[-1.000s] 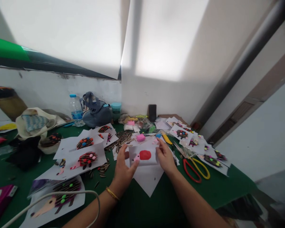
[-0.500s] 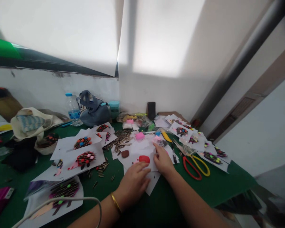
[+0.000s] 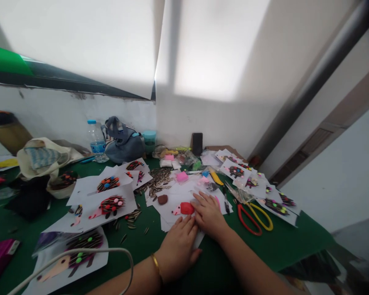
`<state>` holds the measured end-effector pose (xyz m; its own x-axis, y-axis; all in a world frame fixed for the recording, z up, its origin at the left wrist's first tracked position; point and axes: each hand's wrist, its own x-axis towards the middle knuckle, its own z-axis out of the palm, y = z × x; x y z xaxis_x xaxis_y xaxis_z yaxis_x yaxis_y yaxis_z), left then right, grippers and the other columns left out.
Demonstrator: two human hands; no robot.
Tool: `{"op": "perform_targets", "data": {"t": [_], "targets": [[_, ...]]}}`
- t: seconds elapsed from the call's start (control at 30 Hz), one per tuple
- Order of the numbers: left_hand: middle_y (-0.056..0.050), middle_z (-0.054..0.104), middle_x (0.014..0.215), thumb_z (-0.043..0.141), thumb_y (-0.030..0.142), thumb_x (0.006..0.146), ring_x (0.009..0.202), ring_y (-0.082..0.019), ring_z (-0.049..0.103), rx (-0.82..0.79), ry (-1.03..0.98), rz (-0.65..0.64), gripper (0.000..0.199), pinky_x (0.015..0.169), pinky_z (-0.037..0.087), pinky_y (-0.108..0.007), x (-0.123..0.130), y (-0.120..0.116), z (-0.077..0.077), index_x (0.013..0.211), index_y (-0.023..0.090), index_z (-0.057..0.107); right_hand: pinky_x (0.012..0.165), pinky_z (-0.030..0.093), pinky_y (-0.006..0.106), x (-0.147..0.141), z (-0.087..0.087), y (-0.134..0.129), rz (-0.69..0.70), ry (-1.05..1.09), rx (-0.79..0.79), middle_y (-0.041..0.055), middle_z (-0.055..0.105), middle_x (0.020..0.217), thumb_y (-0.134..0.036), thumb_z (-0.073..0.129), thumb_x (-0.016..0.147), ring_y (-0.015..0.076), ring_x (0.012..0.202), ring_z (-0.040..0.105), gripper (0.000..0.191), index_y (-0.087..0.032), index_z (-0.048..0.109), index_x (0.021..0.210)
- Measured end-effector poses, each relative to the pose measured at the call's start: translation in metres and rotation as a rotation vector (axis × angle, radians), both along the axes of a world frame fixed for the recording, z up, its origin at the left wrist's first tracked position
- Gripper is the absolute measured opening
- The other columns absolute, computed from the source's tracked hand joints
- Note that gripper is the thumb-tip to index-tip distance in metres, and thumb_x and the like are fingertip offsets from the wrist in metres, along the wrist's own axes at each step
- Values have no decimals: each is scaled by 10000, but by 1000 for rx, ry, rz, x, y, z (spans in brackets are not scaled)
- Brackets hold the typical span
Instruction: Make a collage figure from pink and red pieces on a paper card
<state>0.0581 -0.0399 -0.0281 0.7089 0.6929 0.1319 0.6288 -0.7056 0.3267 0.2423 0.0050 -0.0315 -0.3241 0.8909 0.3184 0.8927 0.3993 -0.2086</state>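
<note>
A flattened red clay body (image 3: 187,208) with a pink clay head (image 3: 176,210) lies on white paper (image 3: 169,219). My left hand (image 3: 180,243) rests with fingers stretched out on the paper, just below the red clay. Beside it, my right hand (image 3: 209,214) lies flat, its fingertips at the right edge of the red clay; whether they press on it is hard to tell. Neither hand grips anything. A brown clay lump (image 3: 162,199) sits left of the head, and a pink clay block (image 3: 181,176) lies farther back. Sunflower seeds (image 3: 160,180) are heaped at the left.
Scissors (image 3: 252,217) with red and yellow handles lie to the right, near a black pen (image 3: 226,203). Hedgehog pictures (image 3: 110,205) are spread at left, with more hedgehog pictures (image 3: 252,180) at right. A water bottle (image 3: 96,143) and blue bag (image 3: 123,141) stand behind. A cable (image 3: 80,250) crosses the front left.
My left hand has drawn back off the clay figure toward me, uncovering its head. My right hand has gone from a pointing finger to lying flat, closer to the left hand.
</note>
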Motion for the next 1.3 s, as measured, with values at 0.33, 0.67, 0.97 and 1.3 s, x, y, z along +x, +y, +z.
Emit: {"op": "perform_targets", "data": {"t": [0.33,0.67,0.97,1.3], "targets": [[-221,435,1467,514,502,854,1391,-353,351,28,59,9,695,1159,235,-541,9,-8,3,1407,86,444,1143,167,550,-4,2,-1,22,18,-62,47,494,1453,-200,493,850,265,1405,328,436,-263,622,1261],[-212,405,1490,507,521,858,1406,-347,323,-19,54,-7,719,1170,216,-534,6,-5,6,1431,95,417,1150,143,582,-1,4,-1,13,36,-81,30,444,1490,-236,459,898,270,1430,277,424,-294,600,1294],[-196,454,1462,538,523,844,1392,-348,347,-10,21,1,701,1163,240,-535,6,-5,2,1406,112,458,1145,144,592,-5,2,2,43,67,-65,46,484,1460,-258,449,929,266,1426,290,374,-291,622,1260],[-190,470,1452,535,529,842,1378,-338,373,-21,26,12,695,1164,246,-521,6,-4,3,1397,116,469,1134,122,619,-6,0,6,27,51,-96,39,430,1499,-288,460,928,286,1440,249,379,-297,608,1277]]}}
